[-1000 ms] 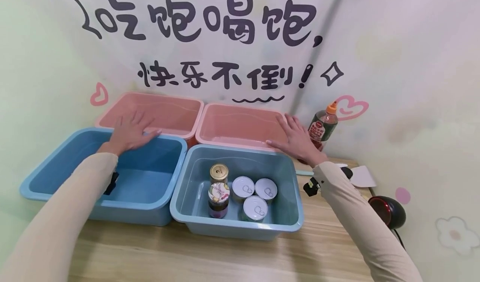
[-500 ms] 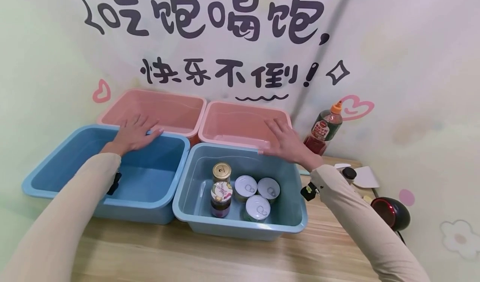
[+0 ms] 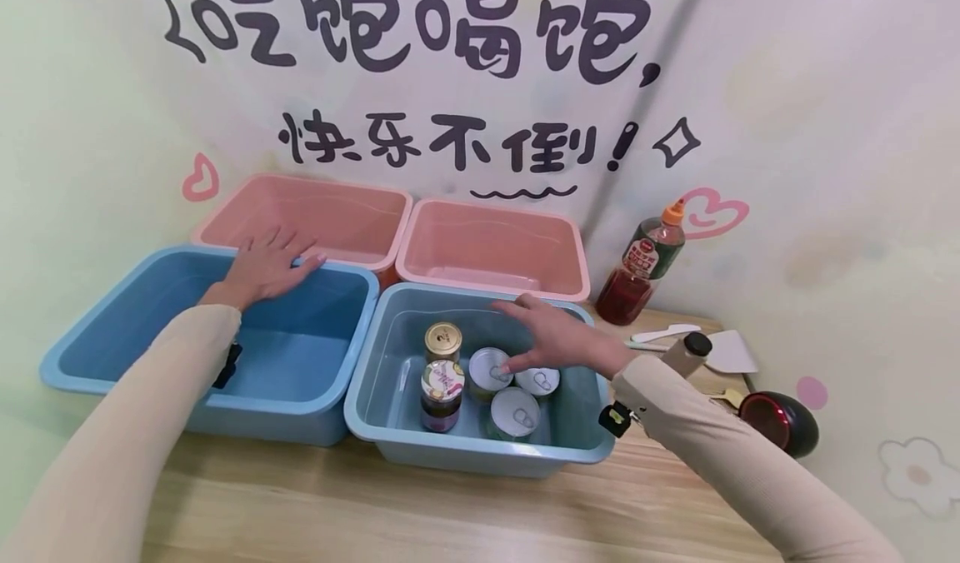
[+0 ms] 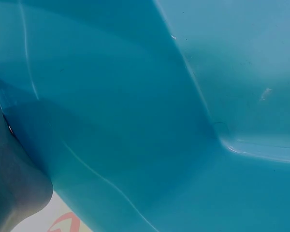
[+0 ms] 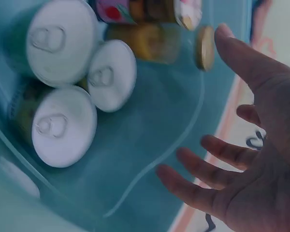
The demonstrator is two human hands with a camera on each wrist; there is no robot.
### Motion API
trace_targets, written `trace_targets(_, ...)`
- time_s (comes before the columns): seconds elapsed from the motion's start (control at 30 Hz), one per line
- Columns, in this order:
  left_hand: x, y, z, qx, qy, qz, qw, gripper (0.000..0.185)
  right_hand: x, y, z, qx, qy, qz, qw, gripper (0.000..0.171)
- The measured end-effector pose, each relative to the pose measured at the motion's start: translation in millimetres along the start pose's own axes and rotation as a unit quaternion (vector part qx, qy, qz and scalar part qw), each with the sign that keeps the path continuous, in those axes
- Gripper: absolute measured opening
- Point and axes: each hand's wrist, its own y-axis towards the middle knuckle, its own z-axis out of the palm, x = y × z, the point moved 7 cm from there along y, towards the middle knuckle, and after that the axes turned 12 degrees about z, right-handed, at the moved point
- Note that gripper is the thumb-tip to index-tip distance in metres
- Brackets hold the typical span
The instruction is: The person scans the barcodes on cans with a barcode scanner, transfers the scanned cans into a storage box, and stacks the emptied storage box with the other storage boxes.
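3 white-lidded round tin cans (image 3: 513,384) with pull-tab tops stood upright in a close cluster at the bottom of the right pale-blue rectangular plastic tub (image 3: 577,442), and we hovered our right hand (image 3: 551,338) just over them, fingers spread wide and holding nothing. In the right wrist view those straight fingers (image 5: 198,166) hung above the tin cans (image 5: 67,82), apart from them. Beside the cans stood 2 glass jars, a gold-lidded jar (image 3: 442,342) behind and a jar with a floral lid (image 3: 440,388) in front. Our left hand (image 3: 262,267) lay flat, fingers relaxed, on the far rim of the left blue plastic tub (image 3: 112,380), likely to steady it. We saw nothing inside that tub (image 4: 193,121). Behind sat 2 pink plastic tubs (image 3: 491,251), seemingly empty, and a dark sauce bottle with an orange cap (image 3: 645,263) stood to the right.
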Motion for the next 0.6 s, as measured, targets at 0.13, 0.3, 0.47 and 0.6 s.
trace_targets(0.13,-0.2,-0.2,-1.2,-0.002,0.002,0.0,1.0,0.081,4,2,20,0.049,-0.025,0.013,0.998,0.082)
trace_targets(0.3,-0.4,-0.8,-2.5,0.004,0.002,-0.002,1.0,0.08,10,6,42,0.107,-0.051,0.028,0.993,0.07)
trace_targets(0.47,0.4,-1.9,-2.4,0.007,0.004,-0.005,1.0,0.08,15,7,58,0.165,-0.084,0.037,0.982,0.063)
trace_targets(0.6,0.2,-1.0,-1.2,0.007,0.007,-0.002,0.9999,0.08,14,7,67,0.197,-0.107,0.048,0.973,0.058)
